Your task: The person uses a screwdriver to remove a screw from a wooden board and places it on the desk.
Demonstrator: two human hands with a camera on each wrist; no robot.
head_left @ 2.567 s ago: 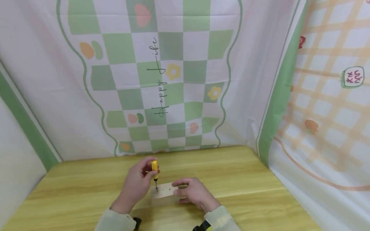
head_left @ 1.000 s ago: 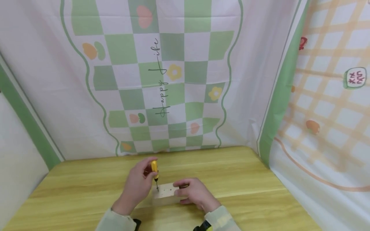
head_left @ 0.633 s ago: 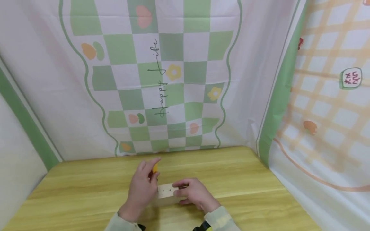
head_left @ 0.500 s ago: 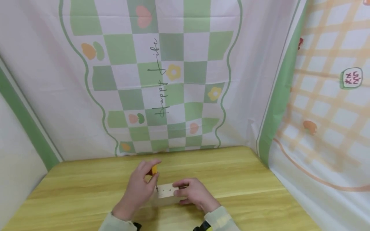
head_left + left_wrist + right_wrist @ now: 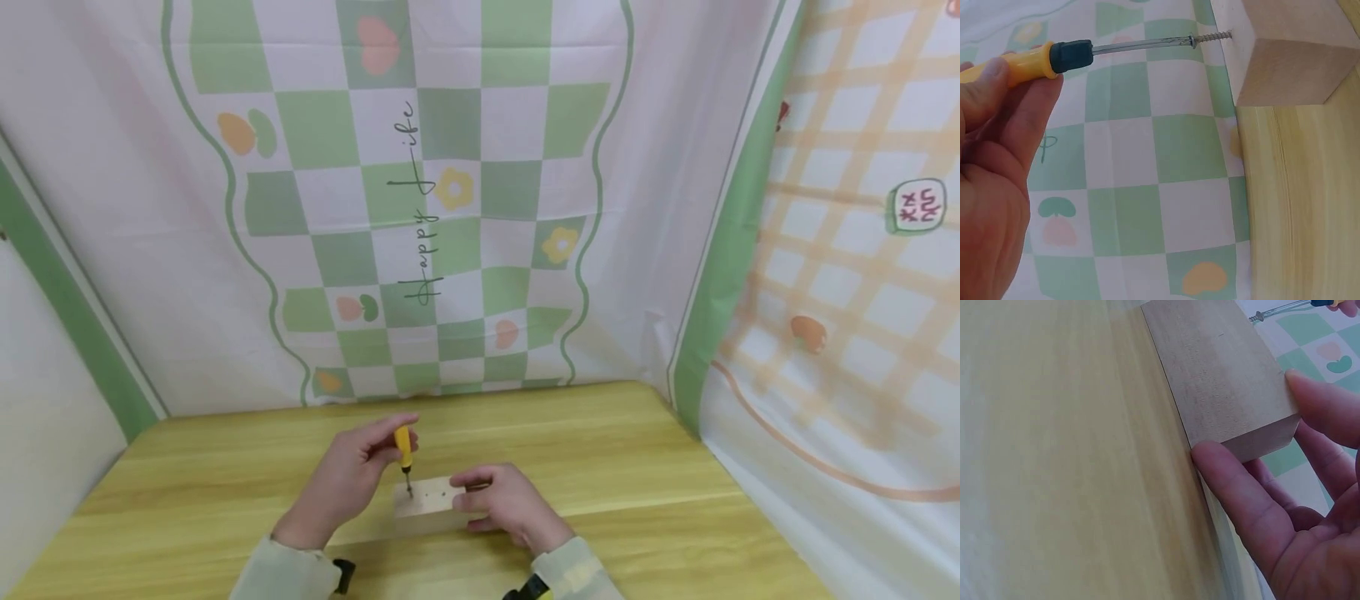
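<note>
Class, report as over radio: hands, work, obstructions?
Left hand grips yellow-handled metal screwdriver, tip at head of silver threaded metal screw. Right hand holds pale rectangular wooden block. Screw meets block, threads showing. Nothing seen blocking.

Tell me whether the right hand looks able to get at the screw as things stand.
Probably not without letting go: the right hand holds the wooden block, and the screwdriver sits against the head of the screw.
</note>
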